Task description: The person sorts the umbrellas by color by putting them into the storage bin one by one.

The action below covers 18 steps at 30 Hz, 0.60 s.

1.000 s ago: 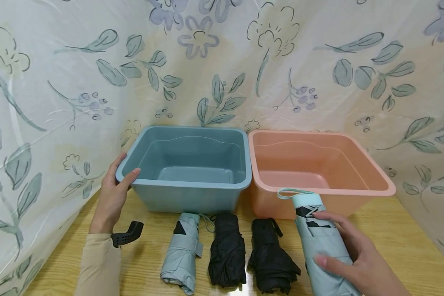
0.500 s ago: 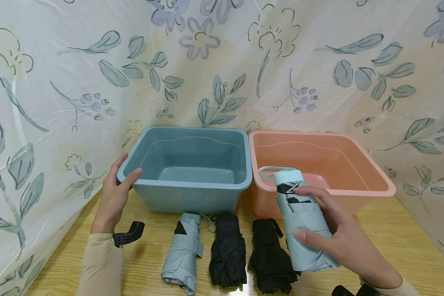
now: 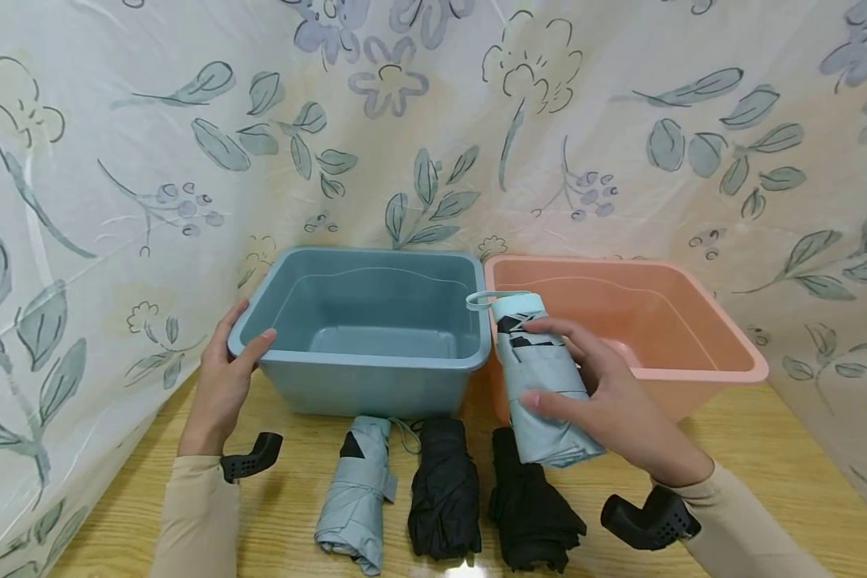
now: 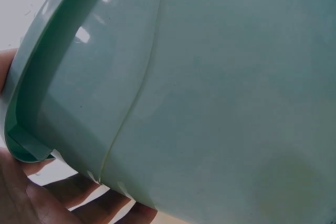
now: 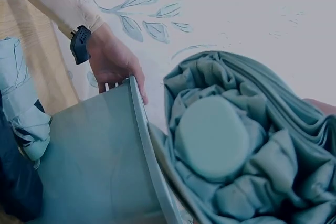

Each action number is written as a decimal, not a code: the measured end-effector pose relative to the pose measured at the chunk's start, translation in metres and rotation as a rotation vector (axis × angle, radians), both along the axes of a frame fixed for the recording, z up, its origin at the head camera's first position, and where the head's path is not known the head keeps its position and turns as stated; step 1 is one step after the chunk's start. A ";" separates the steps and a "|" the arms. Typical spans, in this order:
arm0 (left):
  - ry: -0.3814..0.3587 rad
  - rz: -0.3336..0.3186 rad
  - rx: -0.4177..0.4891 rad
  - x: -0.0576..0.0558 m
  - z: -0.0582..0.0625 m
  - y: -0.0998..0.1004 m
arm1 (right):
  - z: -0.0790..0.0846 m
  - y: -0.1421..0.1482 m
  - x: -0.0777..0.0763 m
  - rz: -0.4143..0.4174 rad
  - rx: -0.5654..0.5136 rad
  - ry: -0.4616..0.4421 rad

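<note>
My right hand (image 3: 592, 389) grips a folded light-blue umbrella (image 3: 542, 377), its capped end and teal wrist strap pointing away from me. The umbrella is held up, overlapping the near left corner of the pink tub (image 3: 694, 374) in the head view. In the right wrist view, the ribbed end of this umbrella (image 5: 212, 137) fills the foreground. My left hand (image 3: 224, 377) holds the near left corner of the blue tub (image 3: 361, 385), thumb over the rim. The left wrist view shows the tub's outer wall (image 4: 210, 87) with fingers (image 4: 107, 205) against it.
On the wooden table (image 3: 282, 514), before the tubs, lie another light-blue folded umbrella (image 3: 354, 498), a black folded umbrella (image 3: 444, 494) and a second black one (image 3: 531, 514). Both tubs stand side by side against a floral sheet (image 3: 433, 120). No contents show inside the blue tub.
My right hand has carried the light-blue umbrella leftward and away from me, from the right front toward the gap between the tubs. The left hand stays on the blue tub.
</note>
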<state>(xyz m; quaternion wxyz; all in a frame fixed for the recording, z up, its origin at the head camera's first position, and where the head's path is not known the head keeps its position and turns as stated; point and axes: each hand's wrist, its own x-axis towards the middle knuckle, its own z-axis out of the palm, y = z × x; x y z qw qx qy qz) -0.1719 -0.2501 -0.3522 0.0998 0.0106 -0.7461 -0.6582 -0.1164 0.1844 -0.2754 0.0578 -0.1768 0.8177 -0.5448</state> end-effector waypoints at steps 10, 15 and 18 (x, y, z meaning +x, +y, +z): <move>-0.007 0.000 0.002 0.000 0.001 0.000 | 0.009 -0.030 -0.032 0.038 -0.040 -0.017; -0.003 0.002 0.015 0.001 0.001 0.001 | 0.012 -0.045 -0.047 0.055 -0.045 -0.005; -0.002 0.008 0.016 0.001 0.001 0.001 | 0.014 -0.056 -0.055 0.067 -0.051 -0.016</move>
